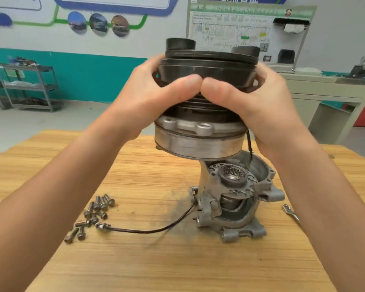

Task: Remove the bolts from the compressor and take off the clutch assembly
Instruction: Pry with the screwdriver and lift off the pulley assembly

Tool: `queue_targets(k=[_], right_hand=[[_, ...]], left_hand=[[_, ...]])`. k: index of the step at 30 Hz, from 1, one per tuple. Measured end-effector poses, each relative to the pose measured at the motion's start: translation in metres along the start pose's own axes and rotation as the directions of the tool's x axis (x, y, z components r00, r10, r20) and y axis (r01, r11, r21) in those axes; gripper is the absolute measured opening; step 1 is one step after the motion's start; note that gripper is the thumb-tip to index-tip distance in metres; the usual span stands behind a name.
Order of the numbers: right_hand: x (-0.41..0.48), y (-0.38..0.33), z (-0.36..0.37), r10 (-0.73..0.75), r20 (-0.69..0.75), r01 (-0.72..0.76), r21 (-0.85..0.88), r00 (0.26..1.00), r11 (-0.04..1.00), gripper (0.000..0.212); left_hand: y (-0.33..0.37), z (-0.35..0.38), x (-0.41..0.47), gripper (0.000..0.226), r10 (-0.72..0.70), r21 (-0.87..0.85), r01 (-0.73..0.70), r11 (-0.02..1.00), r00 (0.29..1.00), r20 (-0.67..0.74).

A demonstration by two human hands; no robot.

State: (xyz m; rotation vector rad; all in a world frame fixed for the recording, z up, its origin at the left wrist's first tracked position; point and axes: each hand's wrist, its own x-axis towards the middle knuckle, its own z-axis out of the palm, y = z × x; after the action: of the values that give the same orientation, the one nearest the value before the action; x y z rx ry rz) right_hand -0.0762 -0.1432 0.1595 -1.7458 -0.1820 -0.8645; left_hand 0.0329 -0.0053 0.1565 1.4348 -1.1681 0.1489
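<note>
My left hand (148,98) and right hand (257,106) gripped the dark ribbed clutch (207,66) mid-frame, fingers curled round it, thumbs touching, above the cast-metal compressor (236,199). Bolts (93,213) lay lower left on the wood-grain table (135,260). Poster (232,28) text was unreadable.

The round black-and-silver metal clutch assembly (200,142) is held above the light wooden table (156,260). The left hand (154,98) grips its left side and the right hand (259,106) its right, thumbs touching in front. Below it, on the table, stands the grey cast-metal compressor body (236,199). A heap of loose steel bolts (93,213) lies to the left of the body, and a silver ratchet wrench (290,211) to its right.
</note>
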Motion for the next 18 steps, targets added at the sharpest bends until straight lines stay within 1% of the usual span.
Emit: queue_targets(k=[2, 5, 6, 9, 10, 13, 15, 18], right_hand=[[-0.006, -0.002, 0.023, 0.033, 0.006, -0.033, 0.054, 0.999, 0.998, 0.054], [-0.018, 0.005, 0.057, 0.146, 0.047, -0.149, 0.074, 0.988, 0.986, 0.072], [-0.022, 0.01, 0.067, 0.187, 0.057, -0.19, 0.068, 0.981, 0.979, 0.076], [-0.036, 0.031, 0.092, 0.312, 0.072, -0.316, 0.061, 0.947, 0.947, 0.077], [-0.04, 0.039, 0.098, 0.358, 0.072, -0.362, 0.056, 0.931, 0.931, 0.079], [-0.048, 0.062, 0.112, 0.48, 0.065, -0.484, 0.054, 0.875, 0.874, 0.093], [-0.051, 0.076, 0.116, 0.54, 0.052, -0.543, 0.079, 0.84, 0.836, 0.101], [-0.054, 0.097, 0.117, 0.606, 0.041, -0.607, 0.071, 0.795, 0.791, 0.096]], left_hand=[[0.001, -0.021, -0.013, 0.045, -0.026, -0.029, 0.026, 0.999, 1.0, 0.008], [-0.008, -0.047, -0.039, 0.059, -0.1, -0.061, 0.1, 0.993, 0.995, 0.004], [-0.014, -0.053, -0.048, 0.058, -0.136, -0.063, 0.135, 0.989, 0.991, -0.013], [-0.039, -0.063, -0.076, 0.034, -0.278, -0.113, 0.271, 0.956, 0.959, -0.057], [-0.046, -0.063, -0.085, 0.034, -0.33, -0.128, 0.32, 0.939, 0.942, -0.063], [-0.068, -0.062, -0.103, 0.052, -0.433, -0.09, 0.428, 0.899, 0.9, -0.051], [-0.082, -0.061, -0.108, 0.055, -0.497, -0.098, 0.492, 0.865, 0.867, -0.029], [-0.098, -0.057, -0.111, 0.06, -0.549, -0.06, 0.549, 0.834, 0.836, 0.023]])
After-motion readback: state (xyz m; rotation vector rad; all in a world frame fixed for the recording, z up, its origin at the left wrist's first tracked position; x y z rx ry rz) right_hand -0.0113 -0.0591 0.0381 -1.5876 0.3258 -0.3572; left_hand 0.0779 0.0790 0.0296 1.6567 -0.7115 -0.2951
